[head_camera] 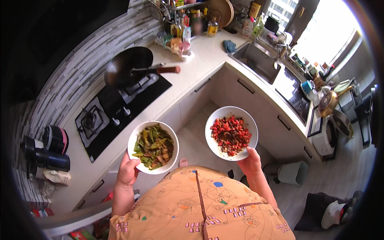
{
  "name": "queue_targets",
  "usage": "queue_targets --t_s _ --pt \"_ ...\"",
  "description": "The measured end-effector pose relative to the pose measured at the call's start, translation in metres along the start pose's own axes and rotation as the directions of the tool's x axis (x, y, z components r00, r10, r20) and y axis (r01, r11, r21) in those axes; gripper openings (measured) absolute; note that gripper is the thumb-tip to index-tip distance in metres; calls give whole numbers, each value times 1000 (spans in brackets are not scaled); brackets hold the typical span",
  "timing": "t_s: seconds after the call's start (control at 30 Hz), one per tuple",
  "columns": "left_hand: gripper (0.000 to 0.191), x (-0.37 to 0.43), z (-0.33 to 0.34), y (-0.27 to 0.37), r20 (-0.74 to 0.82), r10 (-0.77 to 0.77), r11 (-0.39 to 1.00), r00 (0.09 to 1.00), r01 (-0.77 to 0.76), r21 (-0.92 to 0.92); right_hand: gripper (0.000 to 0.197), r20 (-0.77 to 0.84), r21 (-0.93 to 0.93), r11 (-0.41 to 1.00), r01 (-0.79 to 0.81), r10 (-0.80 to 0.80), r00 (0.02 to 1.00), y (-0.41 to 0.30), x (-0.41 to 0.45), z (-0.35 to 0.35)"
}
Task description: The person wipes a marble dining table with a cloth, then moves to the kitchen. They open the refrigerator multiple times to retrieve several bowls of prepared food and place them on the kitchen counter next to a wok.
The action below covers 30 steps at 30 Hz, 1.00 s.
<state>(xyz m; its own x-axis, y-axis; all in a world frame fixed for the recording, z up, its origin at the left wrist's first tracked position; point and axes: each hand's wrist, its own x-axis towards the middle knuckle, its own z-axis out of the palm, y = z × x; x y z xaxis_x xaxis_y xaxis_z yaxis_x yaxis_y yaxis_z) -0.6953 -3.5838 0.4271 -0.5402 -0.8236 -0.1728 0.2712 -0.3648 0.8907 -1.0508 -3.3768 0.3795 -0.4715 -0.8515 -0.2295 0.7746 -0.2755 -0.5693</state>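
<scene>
My left hand [127, 171] grips the rim of a white bowl [131, 144] of cooked green peppers with pieces of meat [154, 147]. In my right hand [251, 162] is a second white bowl [254, 129], holding chopped red chillies in a dark mix [231, 135]. My thumbs lie on the rims; the fingers beneath are mostly hidden. Both bowls are held apart in front of my orange patterned top [216, 207], above the floor. Beyond the left bowl, a black wok [129, 67] with a wooden-tipped handle [168, 69] sits on the gas hob [120, 112].
A pale countertop [198, 58] bends around the corner. Bottles [213, 27] and pink-lidded seasoning jars [185, 49] stand at its back. A blue cloth [229, 46] lies beside the steel sink [258, 60]. On the floor at right are a grey bin [294, 173] and a dark bag [315, 211].
</scene>
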Motion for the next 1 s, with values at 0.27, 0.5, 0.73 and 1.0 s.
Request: queue_targets --t_s 0.27,0.5,0.73,1.0 --pt "61 93 -11 -6 90 -158 987 983 161 -29 57 -66 -32 996 78 -80 995 -14 81 31" --pt "59 156 17 -44 35 -170 982 985 172 -75 63 -26 149 989 -12 16 1000 -64 189 26" --pt "60 222 75 -69 -17 -82 996 997 81 -42 64 76 98 990 -101 94 993 -99 362 14" --pt "53 323 145 -116 -210 -147 984 967 120 -134 62 134 99 976 -196 182 974 -127 514 -1"
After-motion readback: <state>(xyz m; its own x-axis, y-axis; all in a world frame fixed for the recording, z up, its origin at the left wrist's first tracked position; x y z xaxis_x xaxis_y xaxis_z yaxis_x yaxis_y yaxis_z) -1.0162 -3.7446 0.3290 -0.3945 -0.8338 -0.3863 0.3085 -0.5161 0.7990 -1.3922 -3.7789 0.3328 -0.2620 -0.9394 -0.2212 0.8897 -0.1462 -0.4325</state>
